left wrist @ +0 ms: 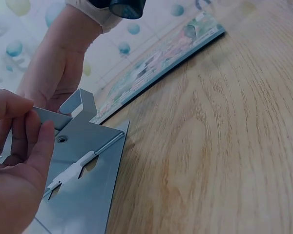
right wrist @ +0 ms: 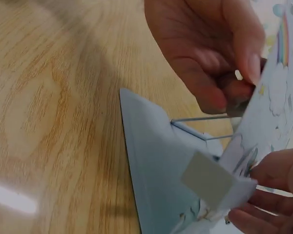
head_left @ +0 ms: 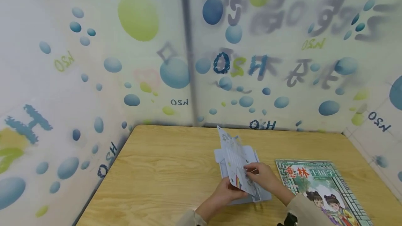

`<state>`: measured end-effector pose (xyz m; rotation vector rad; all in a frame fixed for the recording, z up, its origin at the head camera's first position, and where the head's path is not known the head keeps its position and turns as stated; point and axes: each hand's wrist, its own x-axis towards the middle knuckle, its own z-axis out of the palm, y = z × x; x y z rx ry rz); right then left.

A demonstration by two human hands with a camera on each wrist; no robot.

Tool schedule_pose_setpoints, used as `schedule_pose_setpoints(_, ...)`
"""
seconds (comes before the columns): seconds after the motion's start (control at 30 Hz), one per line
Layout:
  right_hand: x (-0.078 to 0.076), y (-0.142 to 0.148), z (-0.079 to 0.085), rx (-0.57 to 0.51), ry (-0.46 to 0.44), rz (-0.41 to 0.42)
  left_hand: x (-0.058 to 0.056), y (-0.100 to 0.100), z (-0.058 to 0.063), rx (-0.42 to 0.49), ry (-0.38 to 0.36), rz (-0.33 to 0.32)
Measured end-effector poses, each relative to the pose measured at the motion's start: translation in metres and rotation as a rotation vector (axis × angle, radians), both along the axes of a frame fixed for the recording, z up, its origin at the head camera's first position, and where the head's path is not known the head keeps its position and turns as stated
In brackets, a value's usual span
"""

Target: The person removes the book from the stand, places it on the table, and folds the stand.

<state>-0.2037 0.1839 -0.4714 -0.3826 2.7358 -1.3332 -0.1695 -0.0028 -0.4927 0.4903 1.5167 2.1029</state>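
Observation:
A folding book stand with a pale panel (head_left: pixel 233 159), printed with a rainbow and small drawings, stands tilted up from its light grey base (head_left: pixel 263 196). My left hand (head_left: pixel 229 191) grips the panel's lower left edge, thumb on the printed face. At the right side of the panel, my right hand (head_left: pixel 263 176) holds the stand with bent fingers. The right wrist view shows the right fingers (right wrist: pixel 276 170) around the panel beside a small folded ledge (right wrist: pixel 207 180). Thin wire legs (right wrist: pixel 200 119) link panel and base. A wire hinge (left wrist: pixel 83 163) runs across the base.
Right of the stand lies a green-bordered magazine (head_left: pixel 317 184) with two cartoon figures on its cover. The wooden table (head_left: pixel 157 170) meets walls (head_left: pixel 141 62) printed with blue and green dots at the back and sides. A dark watch (head_left: pixel 290 219) sits on my right wrist.

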Motion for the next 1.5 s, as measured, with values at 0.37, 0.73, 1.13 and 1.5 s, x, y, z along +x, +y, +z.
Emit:
schedule_pose_setpoints(0.37,0.013,-0.018,-0.003,0.017,-0.038,-0.144,-0.001,0.002,0.003,-0.024,-0.017,0.023)
schedule_pose_setpoints(0.73,0.021,-0.023,-0.007,-0.012,-0.003,-0.169,0.002,0.0,0.008,0.008,-0.006,0.048)
schedule_pose_setpoints(1.13,0.049,-0.017,-0.007,-0.228,-0.018,-0.073,-0.004,0.0,0.017,0.025,0.01,-0.026)
schedule_pose_setpoints(1.5,0.064,0.0,-0.006,-0.21,0.22,0.111,-0.013,0.011,0.032,-0.088,0.101,-0.03)
